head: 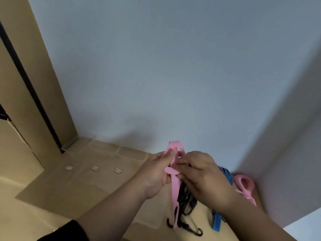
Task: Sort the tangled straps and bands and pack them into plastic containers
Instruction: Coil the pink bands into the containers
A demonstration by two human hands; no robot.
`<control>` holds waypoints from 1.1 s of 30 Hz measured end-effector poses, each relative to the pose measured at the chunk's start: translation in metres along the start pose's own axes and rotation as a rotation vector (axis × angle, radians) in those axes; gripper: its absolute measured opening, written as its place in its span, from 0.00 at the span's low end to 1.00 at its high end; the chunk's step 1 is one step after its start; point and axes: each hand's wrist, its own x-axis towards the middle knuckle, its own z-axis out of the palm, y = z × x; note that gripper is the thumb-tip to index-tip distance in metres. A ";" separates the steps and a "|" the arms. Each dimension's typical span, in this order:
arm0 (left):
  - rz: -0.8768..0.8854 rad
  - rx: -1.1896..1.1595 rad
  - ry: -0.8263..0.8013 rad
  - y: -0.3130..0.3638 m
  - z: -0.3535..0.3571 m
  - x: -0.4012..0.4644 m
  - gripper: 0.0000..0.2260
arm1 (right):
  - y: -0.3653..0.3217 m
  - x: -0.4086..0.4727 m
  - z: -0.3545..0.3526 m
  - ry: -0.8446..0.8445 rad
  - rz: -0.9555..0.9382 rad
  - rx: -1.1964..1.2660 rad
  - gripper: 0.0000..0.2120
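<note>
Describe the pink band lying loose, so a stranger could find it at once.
Start at the grey wall on the right and look to its foot. There a pink band lies coiled, beside the blue striped strap. Unlike the pink strap gripped by both hands, nothing touches it.

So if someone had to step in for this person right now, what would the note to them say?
Left hand and right hand both pinch the pink strap, raised off the surface.
Black hooked cords hang tangled beside it.
A blue striped band and a second pink strap lie to the right.
No containers in view; nothing visibly packed.
Left: free the pink strap, sort the rest, pack.
</note>
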 end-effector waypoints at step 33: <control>-0.080 0.245 0.093 -0.001 -0.024 -0.027 0.08 | -0.046 0.064 -0.008 0.176 0.828 0.849 0.09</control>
